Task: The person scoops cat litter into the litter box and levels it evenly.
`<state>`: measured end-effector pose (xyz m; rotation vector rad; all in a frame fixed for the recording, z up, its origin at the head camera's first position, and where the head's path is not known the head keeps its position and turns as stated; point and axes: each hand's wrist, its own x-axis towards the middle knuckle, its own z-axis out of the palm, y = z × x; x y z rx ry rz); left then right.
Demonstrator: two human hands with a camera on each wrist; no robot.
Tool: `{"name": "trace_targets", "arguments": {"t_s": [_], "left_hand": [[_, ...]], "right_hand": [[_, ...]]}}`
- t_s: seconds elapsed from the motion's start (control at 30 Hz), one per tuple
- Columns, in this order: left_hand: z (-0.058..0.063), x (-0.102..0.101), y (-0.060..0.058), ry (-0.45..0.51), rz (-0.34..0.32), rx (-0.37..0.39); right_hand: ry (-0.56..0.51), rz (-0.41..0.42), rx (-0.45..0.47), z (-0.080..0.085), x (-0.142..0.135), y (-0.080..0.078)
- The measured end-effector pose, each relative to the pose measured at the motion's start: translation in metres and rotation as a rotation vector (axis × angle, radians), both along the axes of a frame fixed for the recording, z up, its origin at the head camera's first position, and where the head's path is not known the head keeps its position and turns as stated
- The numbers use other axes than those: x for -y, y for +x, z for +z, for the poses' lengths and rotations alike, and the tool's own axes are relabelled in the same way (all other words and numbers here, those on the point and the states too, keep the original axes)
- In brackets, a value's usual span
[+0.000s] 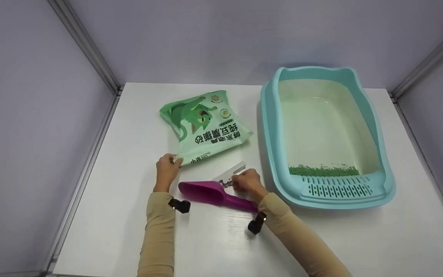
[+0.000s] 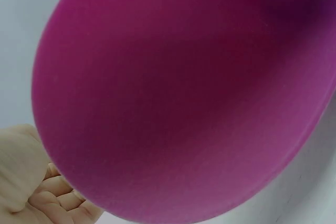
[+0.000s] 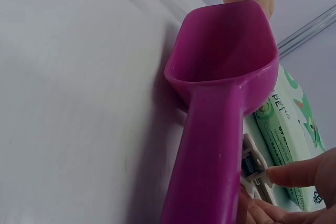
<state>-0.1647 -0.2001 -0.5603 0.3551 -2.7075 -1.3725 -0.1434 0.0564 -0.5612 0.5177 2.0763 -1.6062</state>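
A green bag of cat litter [image 1: 214, 127] with a cat printed on it lies flat on the table. My left hand [image 1: 166, 171] pinches its near left corner between thumb and fingers. In my right hand [image 1: 249, 181] is a white bag clip [image 1: 230, 171], held by its end; the right wrist view shows the clip's spring [image 3: 251, 166] beside the thumb. A magenta scoop [image 1: 202, 192] lies just in front of both hands, its handle running under the right wrist. In the left wrist view the scoop's bowl [image 2: 173, 103] hides most of the left fingers.
To the right stands a large blue litter box [image 1: 269, 127] with a pale inside and a slotted front ledge. Green litter pellets [image 1: 321, 171] lie along its near end. Pale panels [image 1: 206, 42] enclose the white table [image 1: 125, 161] at the back and sides.
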Motion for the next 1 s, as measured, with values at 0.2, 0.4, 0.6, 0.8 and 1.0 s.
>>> {"name": "trace_targets", "arguments": {"t_s": [0.2,0.4,0.6,0.8,1.0], "left_hand": [[0.0003,0.0003,-0.0001,0.047,-0.006,0.025],[0.0004,0.0009,-0.0005,0.035,-0.002,0.024],[0.0006,0.0013,-0.0001,0.026,-0.003,0.033],[0.0008,0.0015,0.0008,0.034,-0.013,0.03],[0.0006,0.0013,0.0003,0.033,-0.012,0.03]], "right_hand": [[-0.097,-0.06,0.037,-0.0021,-0.0045,-0.0001],[-0.04,-0.046,0.027,-0.003,-0.0067,-0.0009],[-0.106,-0.105,0.041,-0.0035,-0.0053,-0.0014],[-0.115,-0.125,0.044,-0.0027,-0.0045,-0.0022],[-0.112,-0.119,0.025,-0.0018,-0.0043,-0.0015]]}}
